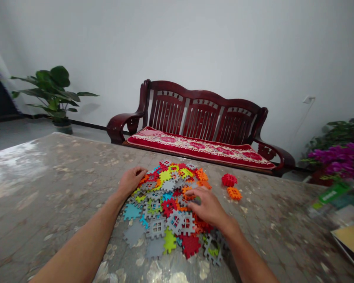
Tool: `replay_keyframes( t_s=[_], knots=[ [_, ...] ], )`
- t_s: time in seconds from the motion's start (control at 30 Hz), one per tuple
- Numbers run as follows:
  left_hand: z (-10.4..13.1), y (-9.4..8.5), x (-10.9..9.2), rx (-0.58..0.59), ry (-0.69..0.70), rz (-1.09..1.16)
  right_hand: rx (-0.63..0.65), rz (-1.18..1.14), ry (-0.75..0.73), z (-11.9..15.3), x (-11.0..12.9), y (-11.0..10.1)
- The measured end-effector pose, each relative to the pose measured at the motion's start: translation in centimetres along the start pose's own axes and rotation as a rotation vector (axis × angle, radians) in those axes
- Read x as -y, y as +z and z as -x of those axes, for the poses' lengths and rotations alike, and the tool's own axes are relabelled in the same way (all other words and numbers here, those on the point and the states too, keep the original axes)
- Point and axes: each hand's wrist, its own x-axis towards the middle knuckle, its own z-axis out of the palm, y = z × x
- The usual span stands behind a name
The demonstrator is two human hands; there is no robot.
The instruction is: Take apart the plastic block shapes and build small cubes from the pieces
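A heap of interlocking plastic puzzle tiles in grey, red, orange, lime green and blue lies on the table between my hands. My left hand rests along the heap's far left edge, fingers extended toward the tiles, with no tile visibly held. Over the right side of the heap is my right hand, its thumb and fingers apart and curved above grey and orange tiles. Its fingertips are close to these; whether they touch cannot be made out. Right of the heap sit a red assembled tile shape and an orange one.
A patterned table spreads under everything. Behind it stands a dark wooden bench with a red cushion. At right are purple flowers, a green-topped clear bag and a yellowish box. A potted plant stands far left.
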Motion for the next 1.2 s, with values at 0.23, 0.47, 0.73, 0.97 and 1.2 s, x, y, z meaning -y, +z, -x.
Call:
replay_keyframes(
  t_s=[0.23,0.47,0.73,0.97,1.2],
  knots=[
    [0.0,0.0,0.0,0.003,0.01,0.0,0.202,0.189,-0.12,-0.5,1.3,0.1],
    [0.1,0.0,0.0,-0.008,0.002,0.008,0.025,0.194,-0.062,-0.7,1.3,1.2],
    [0.0,0.1,0.1,-0.001,-0.004,0.008,-0.281,-0.173,0.315,-1.9,-2.8,1.2],
    [0.2,-0.3,-0.4,0.009,0.001,0.015,-0.435,-0.05,0.349,-1.4,-5.7,0.2],
    [0.0,-0.1,0.0,0.011,-0.009,-0.001,-0.42,0.046,0.374,-0.9,-6.4,0.3]
  ],
)
